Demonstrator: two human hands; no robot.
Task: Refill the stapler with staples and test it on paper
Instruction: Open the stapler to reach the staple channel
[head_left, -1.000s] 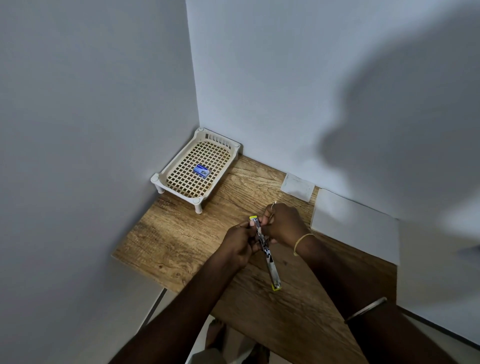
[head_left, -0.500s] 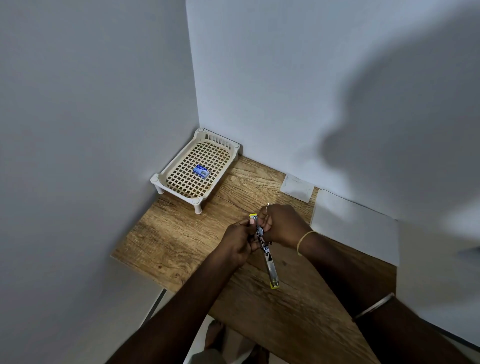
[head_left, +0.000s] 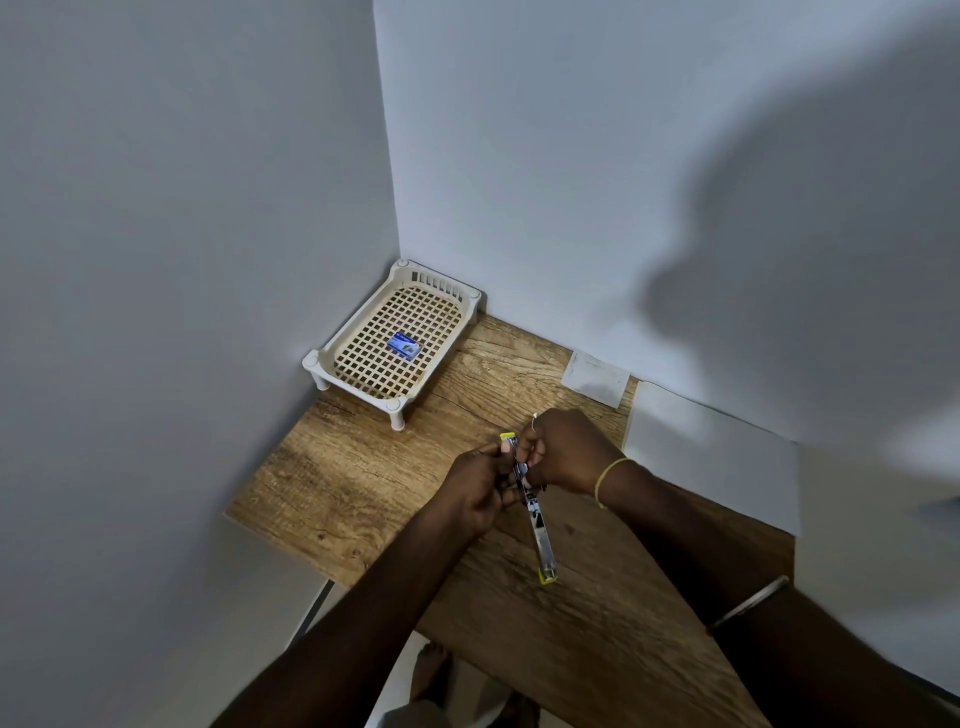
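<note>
Barely anything has moved in the last second: both hands stay on the stapler (head_left: 540, 535), and only the right forearm has swung slightly outward.

At the centre of the frame the stapler lies opened out long over the wooden table (head_left: 363, 467). The left hand (head_left: 480, 486) curls its fingers around its upper part from the left, and the right hand (head_left: 563, 449) pinches it from the right. A blue staple box (head_left: 404, 345) sits in the white tray (head_left: 324, 358) up left. White paper (head_left: 711, 462) lies at the right.
</note>
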